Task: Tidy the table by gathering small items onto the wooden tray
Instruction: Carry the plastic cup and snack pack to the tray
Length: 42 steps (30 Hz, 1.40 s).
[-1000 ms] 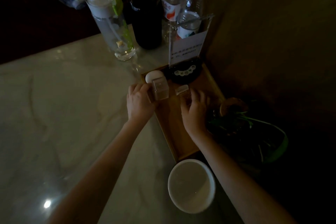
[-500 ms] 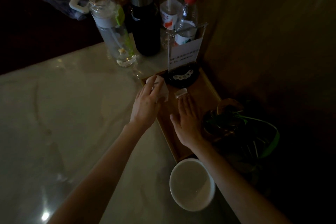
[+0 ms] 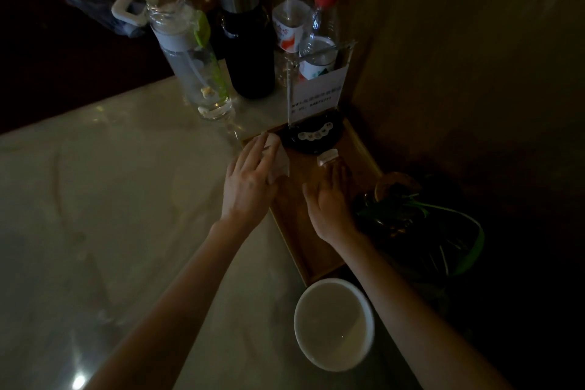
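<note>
Left hand (image 3: 250, 182): fingers straight, laid over a clear box (image 3: 278, 159) at the wooden tray (image 3: 316, 250)'s far-left corner; box mostly hidden. Right hand (image 3: 332, 199): flat, open, resting mid-tray, fingertips just short of a small clear piece (image 3: 327, 157). Too dim to identify either item.

Open marble table (image 3: 110, 199) lies left of the wooden tray (image 3: 316, 250); bottles (image 3: 250, 41) and a sign holder (image 3: 316, 95) block its far end, a plant (image 3: 411, 218) its right, a white bowl (image 3: 334, 323) its near end.
</note>
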{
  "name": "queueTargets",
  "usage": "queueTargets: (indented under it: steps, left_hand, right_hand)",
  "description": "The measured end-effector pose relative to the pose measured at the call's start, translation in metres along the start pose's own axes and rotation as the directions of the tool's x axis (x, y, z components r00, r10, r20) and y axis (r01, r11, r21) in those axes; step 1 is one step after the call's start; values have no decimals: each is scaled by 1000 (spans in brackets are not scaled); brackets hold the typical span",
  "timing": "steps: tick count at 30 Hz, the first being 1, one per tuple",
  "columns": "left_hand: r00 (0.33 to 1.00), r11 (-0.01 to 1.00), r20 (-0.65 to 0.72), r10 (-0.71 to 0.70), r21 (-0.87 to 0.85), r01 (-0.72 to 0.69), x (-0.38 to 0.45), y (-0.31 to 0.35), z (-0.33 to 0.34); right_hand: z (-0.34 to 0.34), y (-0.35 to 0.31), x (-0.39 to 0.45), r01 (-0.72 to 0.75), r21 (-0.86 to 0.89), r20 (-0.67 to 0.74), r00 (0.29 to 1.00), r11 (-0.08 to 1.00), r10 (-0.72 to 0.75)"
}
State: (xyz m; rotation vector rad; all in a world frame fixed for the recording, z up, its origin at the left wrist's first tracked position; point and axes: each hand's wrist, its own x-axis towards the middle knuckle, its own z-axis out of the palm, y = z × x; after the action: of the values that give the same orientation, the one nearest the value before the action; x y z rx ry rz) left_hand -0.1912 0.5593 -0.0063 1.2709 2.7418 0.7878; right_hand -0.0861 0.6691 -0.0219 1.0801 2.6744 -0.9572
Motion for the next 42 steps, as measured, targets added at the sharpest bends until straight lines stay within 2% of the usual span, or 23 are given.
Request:
queueTargets:
  steps: [4,10,20,23,28,35,39,42]
  left_hand:
    - [996,992,6,90,85,-91,-4,-1,-3]
    - [996,994,17,87,59,-88,-8,-3,3]
    - [994,988,45,102,115,-106,-9,-8,3]
    - [995,992,55,78,97,-83,-9,-4,1]
    - [991,996,131,16,80,-26,-9,-1,-6]
    - [985,995,143,-98,20,97,-26,-1,-33]
    - [945,950,150,-291,-76,304,-43,-14,-65]
    - [926,925,119,-358,-92,370,-62,-29,-94]
  right_hand:
    - [-2,-2,8,-35,81,-33,999,996,38]
    - [-7,-3,20,-108,132,-81,990,985,119]
    - [-12,-1,37,-134,-61,-83,988,989,129]
    - [-15,-5,36,-153,-51,-65,987,987,149]
    - [-23,-11,24,-43,8,-79,996,999,44]
    - [-41,-34,0,42,66,-109,993,997,-35]
    - [-49,-70,-21,99,103,-91,992,990,-90]
    - [-46,-106,-38,223,53,-123,969,973,-215]
